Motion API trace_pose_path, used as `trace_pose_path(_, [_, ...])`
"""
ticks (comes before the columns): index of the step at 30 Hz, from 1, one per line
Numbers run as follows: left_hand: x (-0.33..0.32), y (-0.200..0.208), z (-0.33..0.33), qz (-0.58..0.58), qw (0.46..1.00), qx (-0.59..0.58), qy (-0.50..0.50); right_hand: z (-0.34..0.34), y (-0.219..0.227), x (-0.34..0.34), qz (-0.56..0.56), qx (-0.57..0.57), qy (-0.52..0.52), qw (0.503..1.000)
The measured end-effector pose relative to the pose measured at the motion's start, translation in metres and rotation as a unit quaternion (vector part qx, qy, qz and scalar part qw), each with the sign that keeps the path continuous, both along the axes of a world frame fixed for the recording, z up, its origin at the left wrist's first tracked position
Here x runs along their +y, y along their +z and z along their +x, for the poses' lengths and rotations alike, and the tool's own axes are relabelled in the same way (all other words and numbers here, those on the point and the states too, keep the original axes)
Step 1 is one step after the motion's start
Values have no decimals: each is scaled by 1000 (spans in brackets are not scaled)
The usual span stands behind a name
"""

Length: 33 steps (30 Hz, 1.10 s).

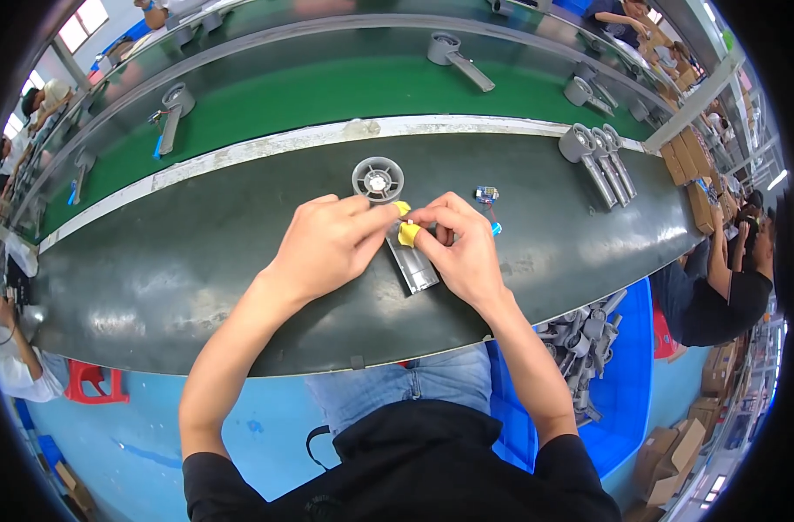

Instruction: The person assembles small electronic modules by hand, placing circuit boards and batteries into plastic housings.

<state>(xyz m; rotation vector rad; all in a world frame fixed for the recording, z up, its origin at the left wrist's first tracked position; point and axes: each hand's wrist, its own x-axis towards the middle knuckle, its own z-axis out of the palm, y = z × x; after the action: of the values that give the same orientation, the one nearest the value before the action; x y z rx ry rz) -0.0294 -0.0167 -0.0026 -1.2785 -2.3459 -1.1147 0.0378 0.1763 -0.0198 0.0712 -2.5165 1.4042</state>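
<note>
A grey handheld fan housing (417, 272) lies on the dark green table, its round slotted head (378, 180) pointing away from me and its open trough-shaped handle toward me. My left hand (327, 244) is closed at the neck of the housing, with a yellow cover on a fingertip. Close against it, my right hand (458, 248) pinches over the upper handle; its thumb wears a yellow cover. Whatever is between the right fingertips is too small and hidden to name. Right of that hand sit a small circuit board (486, 195) and a blue cylindrical part (496, 229) joined by thin wires.
Several grey fan housings (599, 165) lie side by side at the right. Beyond a white rail (362, 129), a green belt (310, 91) carries more housings. A blue bin (633, 374) of grey parts stands below the right table edge. Other people sit at both sides.
</note>
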Motion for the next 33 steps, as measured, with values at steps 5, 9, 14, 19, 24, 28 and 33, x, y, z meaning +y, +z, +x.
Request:
trace_pose_path(5, [0,-5,-7,-74,983,166,4,-12,-3,3,-19,2,25,1000])
trace_pose_path(9, [-6,2,-6,-74,982,172,12,-18,2,-7,-16,6,55,998])
trace_pose_path(14, [0,-8,1,86,983,-139,80,-24,-1,-14,133,180,63,973])
trace_pose_path(19, [-8,-12,4,109,971,-201,73,-25,-8,-13,224,248,80,939])
trace_pose_path(24, [-15,-9,1,55,959,-273,58,-24,-10,-19,215,249,66,942])
trace_pose_path(28, [-17,-22,-8,116,909,-401,20,-23,-6,-21,250,253,65,932])
trace_pose_path(33, [-27,-9,1,125,879,-460,7,-29,-7,-19,247,238,34,939])
